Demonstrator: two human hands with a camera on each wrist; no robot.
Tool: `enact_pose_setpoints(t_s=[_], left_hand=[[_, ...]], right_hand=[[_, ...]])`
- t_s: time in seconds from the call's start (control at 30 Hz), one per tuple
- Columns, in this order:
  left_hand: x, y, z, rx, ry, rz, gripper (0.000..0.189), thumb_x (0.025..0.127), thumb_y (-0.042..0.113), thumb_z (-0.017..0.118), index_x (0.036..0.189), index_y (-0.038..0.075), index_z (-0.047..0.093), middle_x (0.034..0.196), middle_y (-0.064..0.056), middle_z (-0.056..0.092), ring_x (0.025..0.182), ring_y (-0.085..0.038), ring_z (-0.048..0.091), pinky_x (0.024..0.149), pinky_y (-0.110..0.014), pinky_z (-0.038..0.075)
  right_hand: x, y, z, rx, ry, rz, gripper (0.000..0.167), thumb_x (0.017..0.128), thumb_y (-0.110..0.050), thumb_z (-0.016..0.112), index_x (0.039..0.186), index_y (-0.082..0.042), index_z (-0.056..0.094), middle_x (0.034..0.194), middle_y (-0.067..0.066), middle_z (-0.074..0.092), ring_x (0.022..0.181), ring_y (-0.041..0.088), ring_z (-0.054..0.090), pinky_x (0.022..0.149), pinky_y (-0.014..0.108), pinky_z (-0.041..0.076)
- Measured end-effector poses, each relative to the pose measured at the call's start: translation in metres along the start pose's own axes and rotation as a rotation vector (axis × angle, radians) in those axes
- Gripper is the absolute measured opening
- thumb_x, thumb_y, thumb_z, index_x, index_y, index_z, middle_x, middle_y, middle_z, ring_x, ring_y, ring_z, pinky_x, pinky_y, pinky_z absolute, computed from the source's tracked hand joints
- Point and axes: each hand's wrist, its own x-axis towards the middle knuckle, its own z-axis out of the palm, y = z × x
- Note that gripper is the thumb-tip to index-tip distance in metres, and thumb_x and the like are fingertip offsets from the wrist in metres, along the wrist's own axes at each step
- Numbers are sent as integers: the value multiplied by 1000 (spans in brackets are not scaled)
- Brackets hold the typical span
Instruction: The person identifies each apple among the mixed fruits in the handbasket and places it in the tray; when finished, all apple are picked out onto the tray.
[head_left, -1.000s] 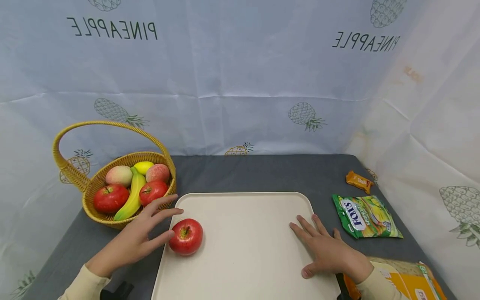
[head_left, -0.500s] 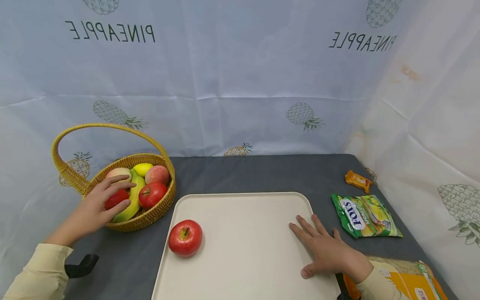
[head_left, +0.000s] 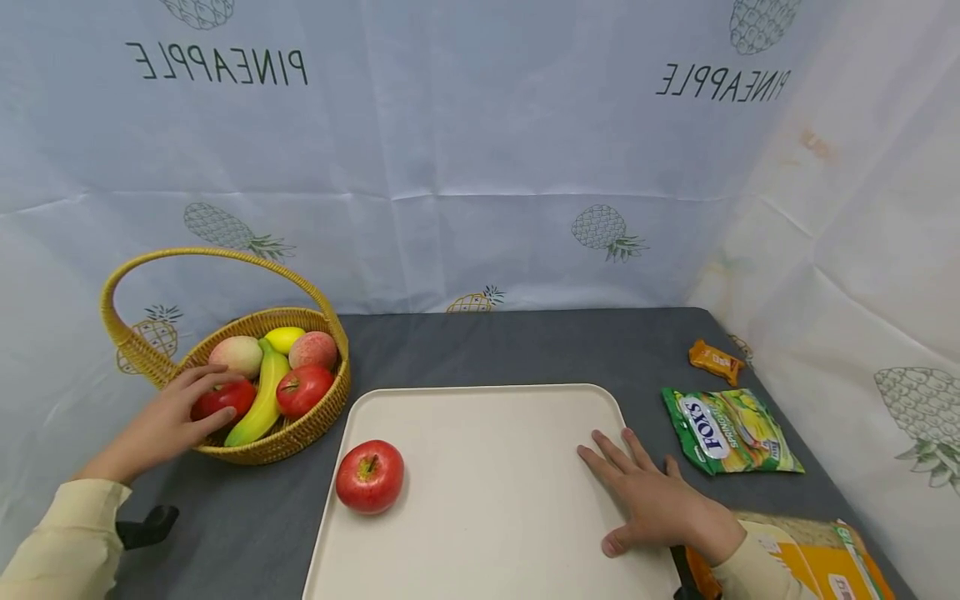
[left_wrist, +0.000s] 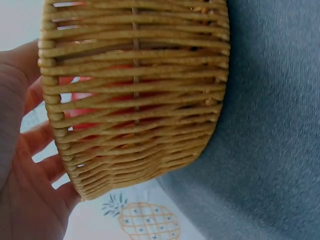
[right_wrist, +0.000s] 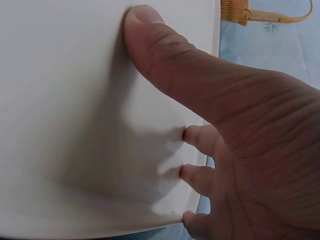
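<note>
My left hand (head_left: 172, 421) reaches over the near left rim of a yellow wicker basket (head_left: 281, 454), its fingers and thumb spread at a red apple (head_left: 237, 397) inside. In the left wrist view, the fingers (left_wrist: 44, 165) pass behind the basket wall (left_wrist: 140, 110), and red shows through the weave. Another red apple (head_left: 370, 477) sits on the left part of a cream tray (head_left: 487, 500). Flat on the tray's right side rests my right hand (head_left: 652, 500), fingers spread; the right wrist view shows its thumb (right_wrist: 165, 55) and fingertips on the tray surface.
Also in the basket are a banana (head_left: 261, 400), a lemon (head_left: 284, 338), two peaches (head_left: 313, 350) and one more apple (head_left: 303, 390). Right of the tray lie a green Fox's candy bag (head_left: 731, 432), an orange wrapped snack (head_left: 716, 362) and an orange-yellow packet (head_left: 817, 558).
My left hand has left the apple on the tray, moved left over the basket and come down at the left apple in it. The right hand has stayed put.
</note>
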Motion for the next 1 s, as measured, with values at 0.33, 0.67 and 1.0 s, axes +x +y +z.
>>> enact_pose_setpoints(t_s=[0.33, 0.67, 1.0], left_hand=[[7, -9, -1, 61, -72, 28, 58, 81, 16, 86, 131, 5, 57, 129, -31, 46, 103, -50, 54, 76, -67, 52], [12, -13, -1, 90, -72, 68, 66, 72, 13, 92, 129, 6, 58, 126, -29, 50, 99, -48, 56, 73, -64, 53], [14, -14, -1, 120, -74, 60, 66, 70, 14, 94, 127, 6, 62, 125, -29, 53, 97, -46, 58, 72, -62, 54]], right_hand=[[0, 0, 1, -7, 8, 1, 120, 62, -54, 90, 161, -24, 29, 169, 8, 12, 150, 49, -4, 92, 90, 3], [0, 0, 0, -10, 1, -1, 121, 62, -55, 90, 162, -24, 28, 169, 8, 11, 150, 49, -4, 93, 90, 4], [0, 0, -1, -14, -5, -2, 121, 62, -55, 89, 162, -23, 28, 169, 9, 11, 150, 50, -4, 92, 90, 5]])
